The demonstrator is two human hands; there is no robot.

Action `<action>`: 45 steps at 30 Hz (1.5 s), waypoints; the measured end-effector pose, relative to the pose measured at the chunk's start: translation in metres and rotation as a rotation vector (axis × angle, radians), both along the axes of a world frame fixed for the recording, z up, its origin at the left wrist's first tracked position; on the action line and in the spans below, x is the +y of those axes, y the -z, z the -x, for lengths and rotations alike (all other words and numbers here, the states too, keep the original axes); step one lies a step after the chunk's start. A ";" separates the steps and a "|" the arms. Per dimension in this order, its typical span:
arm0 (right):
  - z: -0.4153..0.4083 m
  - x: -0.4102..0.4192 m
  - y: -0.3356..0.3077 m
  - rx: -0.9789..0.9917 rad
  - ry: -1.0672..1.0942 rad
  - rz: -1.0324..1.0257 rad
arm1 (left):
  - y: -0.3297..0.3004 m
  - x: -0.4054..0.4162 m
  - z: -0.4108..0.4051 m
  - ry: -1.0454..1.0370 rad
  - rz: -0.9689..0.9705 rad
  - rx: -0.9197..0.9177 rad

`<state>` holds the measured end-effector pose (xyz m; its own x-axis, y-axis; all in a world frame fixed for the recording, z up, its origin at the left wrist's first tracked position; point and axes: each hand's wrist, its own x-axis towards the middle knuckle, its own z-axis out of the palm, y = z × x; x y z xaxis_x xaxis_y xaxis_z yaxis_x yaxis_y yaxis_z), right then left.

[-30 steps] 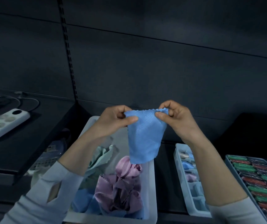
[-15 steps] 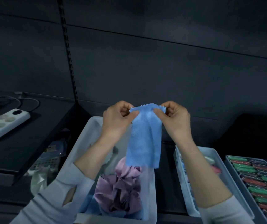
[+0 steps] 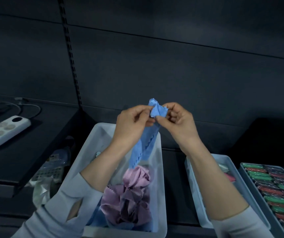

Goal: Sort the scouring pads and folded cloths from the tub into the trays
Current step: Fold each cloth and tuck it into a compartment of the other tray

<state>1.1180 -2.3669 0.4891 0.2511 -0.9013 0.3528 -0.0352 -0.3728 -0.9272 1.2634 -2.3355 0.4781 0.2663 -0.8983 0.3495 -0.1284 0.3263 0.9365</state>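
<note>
Both hands meet above the tub: the left hand (image 3: 132, 121) and the right hand (image 3: 177, 120) each pinch the top of a blue cloth (image 3: 146, 138), thumbs and fingertips curled onto its bunched upper edge. From there the cloth hangs down in a narrow, doubled strip with a zigzag edge, its lower end dangling over the white tub (image 3: 160, 194). Inside the tub lie crumpled pink and mauve cloths (image 3: 131, 194), with more blue fabric under them at the near end. Right of the tub, apart from it, stands a white tray (image 3: 195, 189), mostly hidden by the right forearm, and further right a tray of green and red scouring pads (image 3: 278, 189). Left and further back, a white power strip (image 3: 3, 131) rests on a dark shelf (image 3: 40, 141) against dark wall panels.
</note>
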 end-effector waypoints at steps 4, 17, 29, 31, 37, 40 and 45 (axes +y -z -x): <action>0.008 -0.003 -0.004 -0.046 -0.027 -0.032 | 0.018 -0.005 -0.012 0.012 0.052 -0.131; 0.015 -0.022 -0.007 -0.163 0.012 -0.184 | 0.050 0.002 -0.002 0.339 -0.251 0.205; 0.025 -0.008 0.044 -0.096 -0.120 -0.372 | 0.045 -0.001 -0.004 0.279 -0.253 0.165; 0.026 -0.009 0.040 -0.092 -0.085 -0.242 | 0.041 -0.002 -0.004 0.275 -0.207 0.141; 0.026 -0.011 0.032 0.035 -0.094 -0.026 | 0.032 -0.005 -0.007 0.205 -0.120 0.060; 0.024 -0.009 0.034 -0.085 -0.159 -0.229 | 0.028 -0.007 -0.010 0.184 -0.076 0.024; 0.023 -0.005 0.034 0.047 -0.187 -0.265 | 0.020 -0.012 -0.015 0.187 0.000 -0.020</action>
